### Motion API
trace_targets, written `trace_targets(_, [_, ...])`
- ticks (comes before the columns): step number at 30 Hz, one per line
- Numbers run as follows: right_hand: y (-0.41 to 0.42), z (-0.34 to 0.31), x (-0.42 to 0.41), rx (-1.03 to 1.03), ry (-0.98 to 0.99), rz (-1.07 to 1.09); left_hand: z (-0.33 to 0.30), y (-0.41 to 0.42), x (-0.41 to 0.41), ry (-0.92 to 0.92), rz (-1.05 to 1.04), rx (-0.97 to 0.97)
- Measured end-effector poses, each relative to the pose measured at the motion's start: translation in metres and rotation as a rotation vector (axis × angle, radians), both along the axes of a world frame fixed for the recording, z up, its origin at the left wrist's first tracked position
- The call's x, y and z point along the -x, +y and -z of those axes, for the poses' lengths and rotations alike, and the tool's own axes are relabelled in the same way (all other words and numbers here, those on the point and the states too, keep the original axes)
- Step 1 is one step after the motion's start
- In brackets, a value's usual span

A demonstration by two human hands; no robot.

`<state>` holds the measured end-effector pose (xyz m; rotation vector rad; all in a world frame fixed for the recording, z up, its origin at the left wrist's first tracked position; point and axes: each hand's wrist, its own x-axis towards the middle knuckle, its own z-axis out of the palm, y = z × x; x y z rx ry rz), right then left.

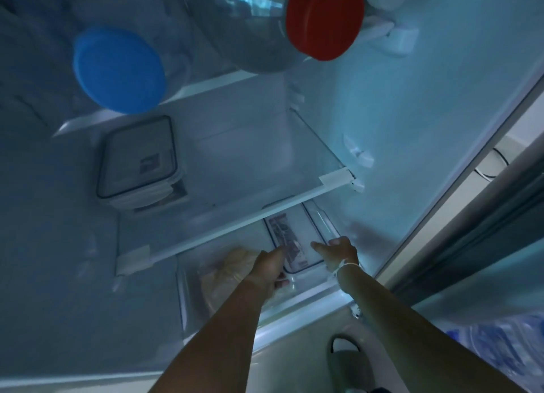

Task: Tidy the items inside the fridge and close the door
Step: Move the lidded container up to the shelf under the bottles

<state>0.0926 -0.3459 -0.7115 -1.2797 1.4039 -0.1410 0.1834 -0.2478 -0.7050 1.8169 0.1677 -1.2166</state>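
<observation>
I look down into an open fridge. Low in the bottom drawer [188, 298] lies a clear rectangular container with a dark-rimmed lid [297, 239]. My left hand [269, 267] grips its left side and my right hand [335, 252] rests on its right side. A pale plastic bag [226, 272] lies beside the container, to the left, partly hidden by my left arm. A second lidded container [138, 160] stands on the glass shelf [250, 213] above.
Two large clear bottles, one with a blue cap [117, 71] and one with a red cap [323, 18], stand on the upper shelf, close to the camera. The fridge's right edge and the door [477, 204] run down the right. A slippered foot [347, 360] is on the floor.
</observation>
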Motion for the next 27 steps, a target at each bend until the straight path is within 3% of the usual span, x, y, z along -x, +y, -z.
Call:
trace_targets(5, [0.01,0.004,0.017,-0.224,-0.118,0.064,0.006,0.018,0.014,-0.158,0.08,-0.079])
trace_targets(11, [0.032,-0.011,0.043,-0.321,-0.194,0.101,-0.02,0.038,0.029,-0.136,0.072,-0.034])
trace_targets(27, [0.087,-0.133,0.094,-0.114,-0.265,-0.031,-0.151,0.104,0.092,-0.136,0.1,0.107])
